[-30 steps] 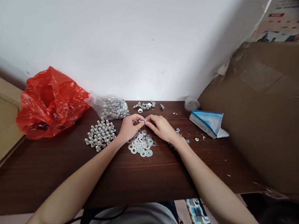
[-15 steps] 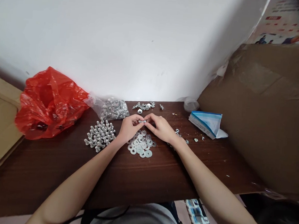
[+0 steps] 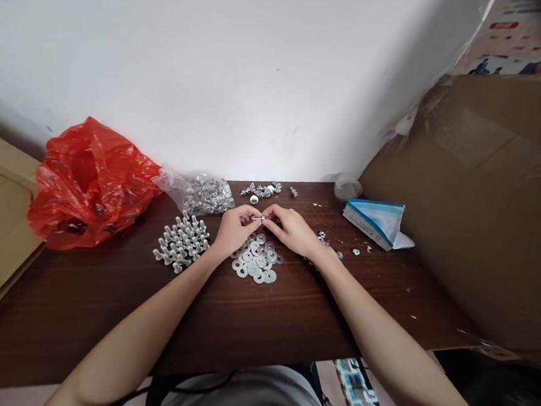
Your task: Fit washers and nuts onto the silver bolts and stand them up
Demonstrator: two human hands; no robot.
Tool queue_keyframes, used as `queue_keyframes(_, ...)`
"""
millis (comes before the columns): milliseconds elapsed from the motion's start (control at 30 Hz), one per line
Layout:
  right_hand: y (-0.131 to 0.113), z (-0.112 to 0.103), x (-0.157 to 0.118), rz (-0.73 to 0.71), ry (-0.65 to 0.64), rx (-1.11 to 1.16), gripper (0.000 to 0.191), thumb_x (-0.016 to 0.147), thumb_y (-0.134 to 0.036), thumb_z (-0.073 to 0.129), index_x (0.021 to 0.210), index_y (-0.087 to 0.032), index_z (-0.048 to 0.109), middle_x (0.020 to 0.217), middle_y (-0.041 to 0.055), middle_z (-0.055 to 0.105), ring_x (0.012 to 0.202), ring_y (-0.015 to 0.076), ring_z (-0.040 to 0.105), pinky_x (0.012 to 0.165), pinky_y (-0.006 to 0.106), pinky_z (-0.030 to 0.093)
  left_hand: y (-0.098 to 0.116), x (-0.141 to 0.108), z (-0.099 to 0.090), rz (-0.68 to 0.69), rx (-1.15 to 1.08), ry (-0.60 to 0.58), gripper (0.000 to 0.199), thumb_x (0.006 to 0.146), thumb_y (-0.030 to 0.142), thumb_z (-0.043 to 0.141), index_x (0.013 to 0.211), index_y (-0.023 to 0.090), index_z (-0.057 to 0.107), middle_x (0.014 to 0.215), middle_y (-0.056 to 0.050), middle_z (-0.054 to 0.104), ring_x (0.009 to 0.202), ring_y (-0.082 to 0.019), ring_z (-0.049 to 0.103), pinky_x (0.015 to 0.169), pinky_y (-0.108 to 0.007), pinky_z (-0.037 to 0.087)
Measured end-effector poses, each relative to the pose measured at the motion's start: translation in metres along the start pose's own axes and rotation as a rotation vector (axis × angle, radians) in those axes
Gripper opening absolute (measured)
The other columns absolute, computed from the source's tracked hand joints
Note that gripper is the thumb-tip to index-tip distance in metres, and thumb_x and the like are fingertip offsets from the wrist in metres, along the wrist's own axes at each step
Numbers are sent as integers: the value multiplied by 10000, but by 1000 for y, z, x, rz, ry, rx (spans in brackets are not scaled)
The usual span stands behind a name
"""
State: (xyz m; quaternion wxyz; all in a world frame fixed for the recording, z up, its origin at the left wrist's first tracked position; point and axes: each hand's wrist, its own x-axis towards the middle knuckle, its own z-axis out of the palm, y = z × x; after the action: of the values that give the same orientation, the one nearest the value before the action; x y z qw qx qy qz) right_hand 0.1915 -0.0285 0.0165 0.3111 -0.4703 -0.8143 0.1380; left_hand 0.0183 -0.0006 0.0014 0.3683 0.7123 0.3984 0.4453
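Bolt (image 3: 258, 218) is held roughly level, clear of the table (image 3: 264, 329), at the centre of the work area. Its 9 o'clock end is pinched by the left hand (image 3: 233, 230), its 3 o'clock end by the right hand (image 3: 295, 232). Whether a nut is threaded on cannot be told.

Change: no clear shift of bolt or grip is seen over the last frames; handling of this piece is judged unfinished.

Outward from bolt: washers (image 3: 252, 270) are heaped at 6 o'clock, just beside the hands. Studs (image 3: 181, 244) are stood in a cluster at 8. Loose fittings (image 3: 266, 192) are scattered at 12. Small nuts (image 3: 339, 255) are partly hidden by the right forearm at 4. Clear bag (image 3: 209, 194) is seen at 10, red bag (image 3: 94, 187) beyond it, packet (image 3: 368, 224) at 3.
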Motion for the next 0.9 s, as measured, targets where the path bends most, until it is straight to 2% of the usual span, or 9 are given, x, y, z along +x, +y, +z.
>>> queue_keyframes(467, -3, -1, 1, 21, -6, 3, 197, 950, -318, 416, 927, -182, 556, 879, 56, 662, 759, 175, 587, 687, 287, 411, 3, 0, 0, -1, 2, -18, 95, 723, 226, 657, 782, 154, 677, 662, -14, 649, 574, -110, 535, 573, -245, 415)
queue_keyframes(700, -1, 0, -2, 17, -26, 88, 249, 880, -293, 524, 1102, -184, 496, 825, 29, 666, 725, 170, 603, 686, 289, 421, 0, 0, 0, 7, -15, 3, 102, 706, 185, 653, 800, 154, 677, 697, -15, 666, 592, -112, 553, 602, -250, 437)
queue_keyframes(900, 1, 1, -1, 4, -18, 75, 159, 888, -258, 493, 1031, -191, 513, 880, 44, 663, 752, 173, 598, 693, 291, 418, -1, 0, 0, 1, -8, -13, 115, 724, 210, 645, 817, 149, 674, 720, -29, 671, 608, -119, 560, 608, -256, 437)
